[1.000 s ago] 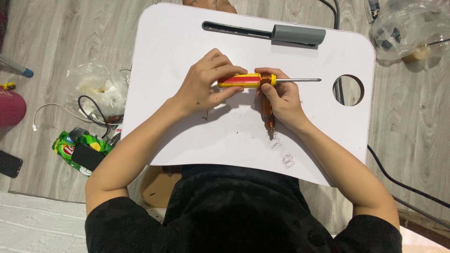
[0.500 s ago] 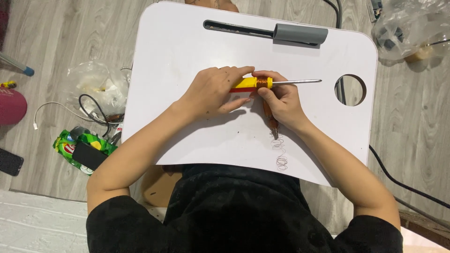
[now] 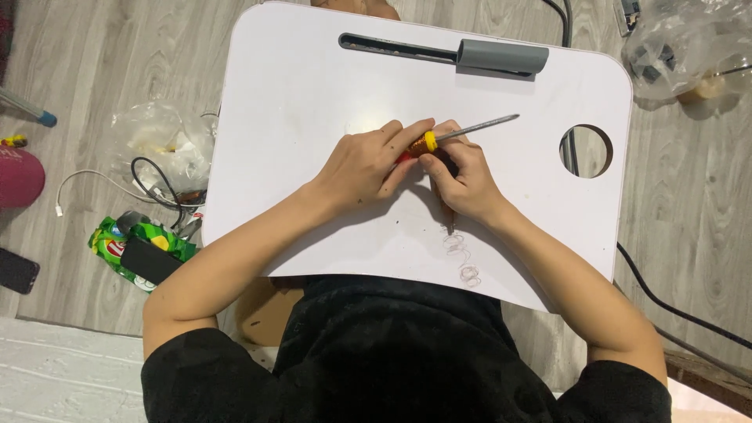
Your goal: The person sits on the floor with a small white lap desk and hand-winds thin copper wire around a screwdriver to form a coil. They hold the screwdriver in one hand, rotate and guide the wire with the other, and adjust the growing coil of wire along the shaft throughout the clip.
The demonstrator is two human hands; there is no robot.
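Note:
On the white lap table (image 3: 313, 102), my left hand (image 3: 364, 164) is closed over the red and yellow handle of a screwdriver (image 3: 439, 137). Its metal shaft points right and slightly up. My right hand (image 3: 462, 176) lies against the handle's front end and grips a thin brown object (image 3: 446, 215) that pokes out below the hand; what it is I cannot tell. A small curl of clear wire or spring (image 3: 462, 258) lies on the table just below that hand.
A grey slot holder (image 3: 501, 56) runs along the table's far edge, and a round hole (image 3: 586, 150) is at the right. On the wood floor left lie a plastic bag (image 3: 160, 145), cables, a green packet (image 3: 129, 243) and a phone (image 3: 16, 270). Another bag (image 3: 689, 47) is top right.
My left hand has slid right over the screwdriver handle and now hides most of it. The shaft has tilted upward at its tip. My right hand stays at the same spot.

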